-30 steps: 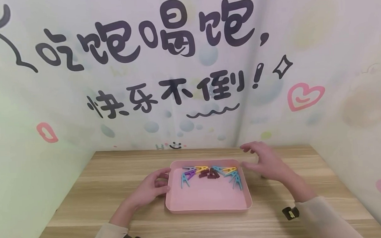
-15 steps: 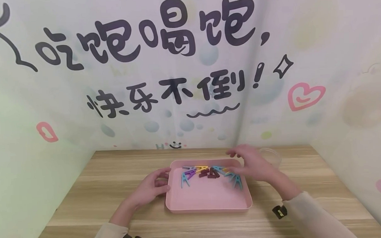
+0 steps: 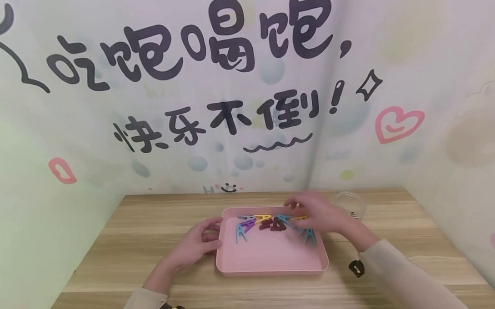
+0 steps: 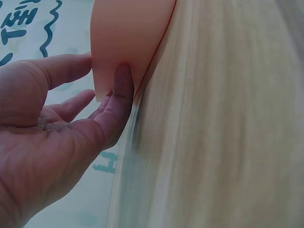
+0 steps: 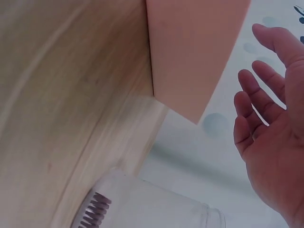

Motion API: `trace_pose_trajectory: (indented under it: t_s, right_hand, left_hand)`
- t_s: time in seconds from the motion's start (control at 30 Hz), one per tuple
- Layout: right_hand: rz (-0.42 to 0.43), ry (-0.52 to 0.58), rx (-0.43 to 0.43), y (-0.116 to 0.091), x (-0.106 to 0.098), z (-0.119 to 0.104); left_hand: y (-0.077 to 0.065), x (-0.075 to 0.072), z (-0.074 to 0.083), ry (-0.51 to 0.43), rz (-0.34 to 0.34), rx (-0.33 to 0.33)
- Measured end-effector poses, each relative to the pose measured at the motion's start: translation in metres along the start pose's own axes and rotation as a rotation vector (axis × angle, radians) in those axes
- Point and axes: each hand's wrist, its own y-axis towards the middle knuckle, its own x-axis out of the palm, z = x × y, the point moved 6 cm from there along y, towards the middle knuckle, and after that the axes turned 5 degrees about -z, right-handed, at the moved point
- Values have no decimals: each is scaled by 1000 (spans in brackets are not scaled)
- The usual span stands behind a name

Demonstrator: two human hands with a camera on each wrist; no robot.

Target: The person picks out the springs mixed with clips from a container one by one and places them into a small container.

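Note:
A pink tray (image 3: 271, 256) holds several small clothespins. Blue (image 3: 241, 233), purple (image 3: 247, 225) and yellow (image 3: 263, 218) clothespins lie at its back left, and more lie at the back right, partly covered by a hand. Between the two groups sit several short dark brown pieces (image 3: 276, 225). My left hand (image 3: 197, 241) touches the tray's left wall with its fingertips; in the left wrist view its fingers (image 4: 123, 85) rest against the outside of the wall. Above the tray's right back corner is my right hand (image 3: 319, 212), its fingers loosely bent and apart, holding nothing visible.
A clear plastic jar (image 3: 357, 203) stands behind my right wrist. In the right wrist view the jar (image 5: 156, 202) has a ridged brownish thing at its bottom. The wooden table (image 3: 151, 221) meets a printed wall hanging (image 3: 182, 175) at its back edge.
My right hand has moved left, from beside the tray's right rim to over the clothespins at the back right. The clear jar has come into view behind it. The left hand has stayed put.

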Motion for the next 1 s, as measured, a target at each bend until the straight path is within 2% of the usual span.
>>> trace_pose_trajectory:
  t_s: [0.1,0.37,0.6,0.8,1.0]
  right_hand:
    - [-38,30,-9,6,5,0]
    - [-119,122,42,14,18,-4]
    - [-162,35,32,19,25,-4]
    - [-200,11,33,23,32,-3]
    - [-203,-38,16,26,37,-1]
  left_hand:
    - [0,0,-1,-1,1,-2]
    - [1,-1,-1,-5,6,-5]
    - [1,-1,-1,-1,4,-7]
    - [2,-1,0,3,9,-7]
    - [0,-2,-1,9,6,-11]
